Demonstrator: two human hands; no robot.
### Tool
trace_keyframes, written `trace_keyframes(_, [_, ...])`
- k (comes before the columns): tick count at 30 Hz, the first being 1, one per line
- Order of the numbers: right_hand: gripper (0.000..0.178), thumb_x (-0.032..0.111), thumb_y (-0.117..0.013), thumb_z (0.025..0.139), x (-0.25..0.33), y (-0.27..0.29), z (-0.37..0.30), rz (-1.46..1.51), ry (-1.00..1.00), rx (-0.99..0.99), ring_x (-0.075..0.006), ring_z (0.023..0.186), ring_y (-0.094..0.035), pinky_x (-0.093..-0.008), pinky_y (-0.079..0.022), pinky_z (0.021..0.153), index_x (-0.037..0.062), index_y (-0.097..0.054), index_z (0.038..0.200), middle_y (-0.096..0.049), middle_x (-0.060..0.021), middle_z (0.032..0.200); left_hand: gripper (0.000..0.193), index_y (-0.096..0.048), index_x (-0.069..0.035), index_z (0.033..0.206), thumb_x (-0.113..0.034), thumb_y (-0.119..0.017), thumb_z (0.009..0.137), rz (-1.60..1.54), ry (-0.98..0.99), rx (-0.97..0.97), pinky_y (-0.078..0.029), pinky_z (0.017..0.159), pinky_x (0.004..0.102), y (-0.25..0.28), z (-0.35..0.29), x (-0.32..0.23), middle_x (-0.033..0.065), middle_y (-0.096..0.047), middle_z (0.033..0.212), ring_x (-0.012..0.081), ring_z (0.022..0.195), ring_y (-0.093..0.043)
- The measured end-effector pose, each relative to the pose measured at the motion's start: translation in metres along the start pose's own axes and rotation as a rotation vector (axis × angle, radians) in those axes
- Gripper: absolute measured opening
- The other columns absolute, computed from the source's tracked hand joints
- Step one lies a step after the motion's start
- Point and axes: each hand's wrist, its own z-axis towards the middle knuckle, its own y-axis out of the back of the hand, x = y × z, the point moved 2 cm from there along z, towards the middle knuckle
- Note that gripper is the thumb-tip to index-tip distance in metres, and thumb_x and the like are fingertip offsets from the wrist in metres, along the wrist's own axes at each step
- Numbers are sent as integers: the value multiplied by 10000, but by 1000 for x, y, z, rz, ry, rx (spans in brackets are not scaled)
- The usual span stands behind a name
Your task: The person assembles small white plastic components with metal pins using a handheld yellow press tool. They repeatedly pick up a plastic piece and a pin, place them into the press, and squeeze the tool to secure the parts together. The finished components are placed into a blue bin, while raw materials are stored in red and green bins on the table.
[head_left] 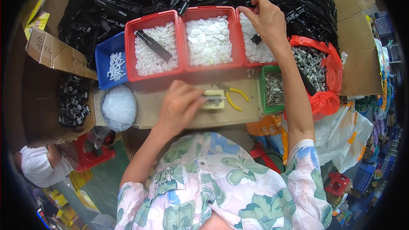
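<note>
metal clip | small, grey, on cream block | left fingers grasping it

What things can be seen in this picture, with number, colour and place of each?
red trays: three, filled with white round caps, in a row at the back
blue tray: one, white pieces inside, left of the red trays
round bowl: one, whitish contents, front left
green tray: one, metal pins inside, right
red bag: one, grey pieces inside, far right
pliers: one, yellow handles, centre
black parts: a heap, behind the trays
left hand: holds a small metal piece
right hand: over the right red tray
</note>
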Motion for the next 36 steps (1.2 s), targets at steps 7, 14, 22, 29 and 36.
trace_keyframes(7, [169,186,-681,873,1,11,-18,-35,-29,-81,-384,685,-676,-463,-529,647,21,-645,865,-677,-168,720,228,-752,-7,1024,-41,-773,800,-41,55,-43,-494,744,353,10,5,-4,103,-687,893,256,867,-598])
trace_keyframes(14, [101,63,-705,804,50,51,-103,-89,280,-89,-232,662,-617,-366,-409,635,61,-628,869,-640,-71,758,352,-609,29,1305,-182,-607,1023,-970,553,-38,-490,701,233,-1,18,-5,86,-705,972,94,823,-630])
trace_keyframes(22, [353,0,-741,751,75,37,-153,54,534,22,-207,747,-631,-339,-429,707,-1,-656,1093,-629,-54,811,419,-513,25,1383,-175,-601,1025,-1606,660,-118,-521,651,215,-8,31,6,84,-684,1059,115,818,-665])
trace_keyframes(29, [429,24,-748,758,91,44,-133,293,303,215,-277,954,-625,-388,-456,759,18,-646,1175,-640,-122,1042,351,-578,25,1299,-82,-660,975,-1383,727,-264,-550,678,205,-4,15,12,72,-698,984,109,797,-688])
trace_keyframes(36, [383,104,-780,778,102,29,-137,418,272,206,-286,943,-622,-409,-458,766,21,-664,1133,-642,-117,1052,364,-577,14,1314,-75,-662,971,-1394,719,-223,-537,711,216,-4,4,-12,82,-699,1022,131,836,-692])
